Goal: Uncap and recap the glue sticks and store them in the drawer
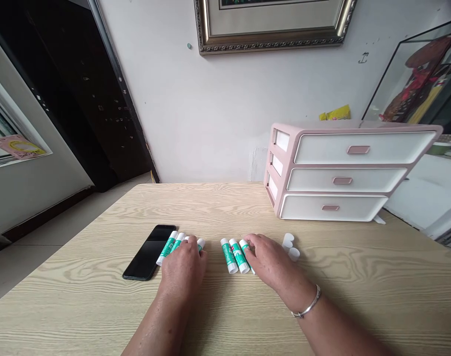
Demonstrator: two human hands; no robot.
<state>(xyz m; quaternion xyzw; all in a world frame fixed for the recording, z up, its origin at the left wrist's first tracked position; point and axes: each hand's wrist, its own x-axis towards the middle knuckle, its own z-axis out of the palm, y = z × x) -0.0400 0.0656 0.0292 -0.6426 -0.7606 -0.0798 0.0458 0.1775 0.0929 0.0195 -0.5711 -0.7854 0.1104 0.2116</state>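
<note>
From the head view, both hands are down on the table (pixel 225 207) among green-and-white glue sticks. The left hand (pixel 183 267) lies palm down over the left group of glue sticks (pixel 170 245), which sits just beside a black phone (pixel 149 252). Its fingers are close together, but I cannot tell whether they curl round a stick. The right hand (pixel 270 262) is loosely spread, with its fingertips resting on the rightmost stick of the right group of glue sticks (pixel 233 254). It isn't pinching anything. A silver bracelet (pixel 307 306) is on that wrist. A few translucent caps (pixel 290 246) lie just past the right hand.

To my eye the sticks are being lined up side by side. Round tubes roll, so light, flat pressure from above would suit better than nudging them from the side. The left group is close enough to the phone to bump it.

The tabletop is pale wood grain. A pink-and-white three-drawer organiser (pixel 344 170) stands at the far right with its drawers shut. Behind it is a white wall (pixel 210 113) with a gilt picture frame (pixel 270 42), and a dark door (pixel 73 89) is on the left.
</note>
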